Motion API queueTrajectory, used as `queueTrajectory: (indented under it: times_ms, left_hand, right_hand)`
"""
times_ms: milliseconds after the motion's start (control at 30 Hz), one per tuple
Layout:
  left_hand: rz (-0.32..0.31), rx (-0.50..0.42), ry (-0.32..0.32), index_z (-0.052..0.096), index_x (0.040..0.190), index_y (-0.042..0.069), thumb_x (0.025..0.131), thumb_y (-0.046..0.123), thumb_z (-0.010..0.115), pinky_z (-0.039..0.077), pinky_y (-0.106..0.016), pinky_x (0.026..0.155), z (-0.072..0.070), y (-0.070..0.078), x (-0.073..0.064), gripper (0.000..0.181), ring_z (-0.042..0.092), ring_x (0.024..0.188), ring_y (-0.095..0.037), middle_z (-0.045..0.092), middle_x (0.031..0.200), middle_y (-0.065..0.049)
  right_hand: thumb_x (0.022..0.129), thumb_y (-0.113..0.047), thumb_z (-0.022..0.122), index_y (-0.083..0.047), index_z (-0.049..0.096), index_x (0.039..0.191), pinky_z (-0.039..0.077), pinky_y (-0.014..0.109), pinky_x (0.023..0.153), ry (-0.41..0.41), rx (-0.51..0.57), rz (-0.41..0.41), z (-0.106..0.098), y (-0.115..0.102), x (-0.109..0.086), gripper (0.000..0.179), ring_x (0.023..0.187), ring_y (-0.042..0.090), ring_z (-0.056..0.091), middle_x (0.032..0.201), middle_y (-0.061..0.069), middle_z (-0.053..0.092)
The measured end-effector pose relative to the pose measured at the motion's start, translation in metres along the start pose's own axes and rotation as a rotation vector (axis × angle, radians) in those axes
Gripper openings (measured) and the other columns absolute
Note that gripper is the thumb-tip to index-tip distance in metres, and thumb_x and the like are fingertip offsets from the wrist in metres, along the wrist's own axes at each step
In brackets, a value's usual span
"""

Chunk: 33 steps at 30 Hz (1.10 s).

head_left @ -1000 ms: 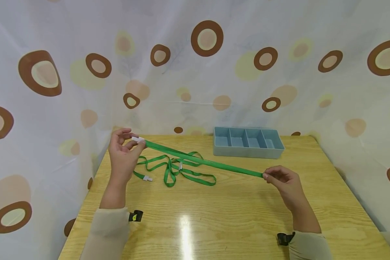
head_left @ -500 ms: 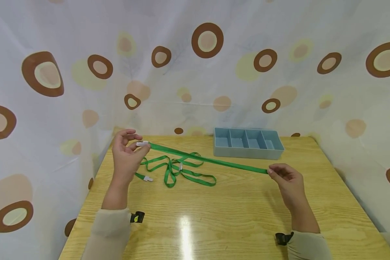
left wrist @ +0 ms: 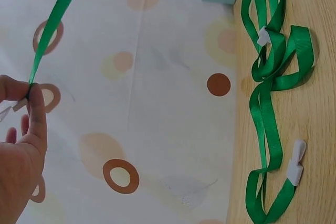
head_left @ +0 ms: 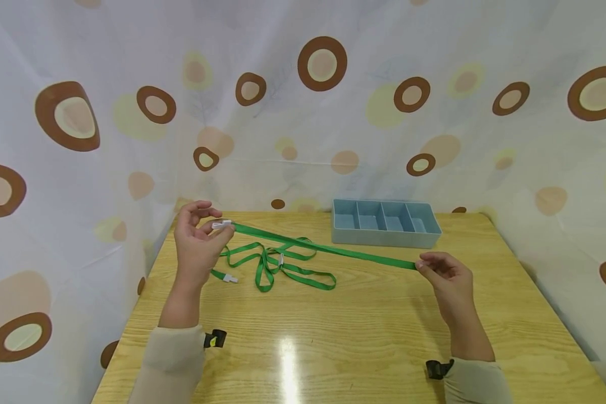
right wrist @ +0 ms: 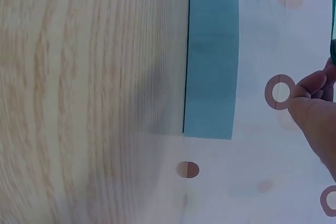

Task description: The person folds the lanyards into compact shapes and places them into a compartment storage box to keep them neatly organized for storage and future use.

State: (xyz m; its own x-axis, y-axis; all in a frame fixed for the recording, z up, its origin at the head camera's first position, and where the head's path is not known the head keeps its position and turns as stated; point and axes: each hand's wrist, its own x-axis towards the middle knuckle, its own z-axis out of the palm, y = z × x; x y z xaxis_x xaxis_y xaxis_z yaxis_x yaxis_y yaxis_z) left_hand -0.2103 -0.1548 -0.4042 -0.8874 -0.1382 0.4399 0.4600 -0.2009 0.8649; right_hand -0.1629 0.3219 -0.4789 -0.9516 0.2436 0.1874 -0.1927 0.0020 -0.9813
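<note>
A green lanyard [head_left: 323,247] is stretched between my two hands above the table, sloping down to the right. My left hand [head_left: 198,241] pinches it between thumb and finger by its white plastic clip [head_left: 222,224]. At the other end my right hand [head_left: 449,283] pinches the band with thumb and fingertips. Below, a second green lanyard [head_left: 264,280] lies in loose loops on the wood, with a white clip [left wrist: 296,162] at its end and a small white piece [left wrist: 263,36] along the band.
A blue-grey box [head_left: 384,237] with several compartments stands at the back of the wooden table [head_left: 353,336], right of the loose lanyard. A patterned curtain [head_left: 303,129] rises behind the table and along both sides.
My left hand has shifted slightly right and down with the clip. My right hand has come up a little, so the held lanyard slopes less than before. The lanyard on the table stays put.
</note>
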Motion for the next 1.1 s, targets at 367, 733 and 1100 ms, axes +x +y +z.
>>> queueTrajectory:
  times_ms: [367,733,1100]
  left_hand:
    - [-0.008,-0.058,-0.133,0.049,0.122,0.006,0.078,-0.017,0.069,0.060,-0.026,0.074,0.032,0.012,-0.007,0.054,0.065,0.081,-0.022,0.052,0.104,-0.013]
    - [-0.040,-0.018,-0.315,0.048,0.123,0.008,0.079,-0.010,0.074,0.062,-0.037,0.077,0.074,0.013,-0.023,0.055,0.069,0.087,-0.025,0.055,0.102,-0.014]
    - [-0.020,0.005,-0.324,0.049,0.126,0.006,0.079,-0.010,0.074,0.062,-0.037,0.075,0.082,0.009,-0.027,0.056,0.069,0.087,-0.026,0.054,0.102,-0.020]
  right_hand:
    - [0.092,-0.010,0.069,0.003,0.069,0.106,0.051,0.020,0.062,-0.109,-0.306,-0.115,0.040,-0.015,-0.002,0.019,0.076,0.013,0.058,0.093,0.008,0.063]
    - [0.098,-0.008,0.060,-0.014,0.065,0.115,0.055,0.033,0.081,-0.615,-0.233,-0.299,0.153,-0.035,-0.018,0.019,0.097,0.017,0.061,0.110,0.006,0.064]
    - [0.100,-0.025,0.060,-0.006,0.058,0.116,0.055,0.038,0.092,-0.662,0.063,-0.076,0.197,-0.056,-0.021,0.026,0.108,0.023,0.062,0.115,0.010,0.062]
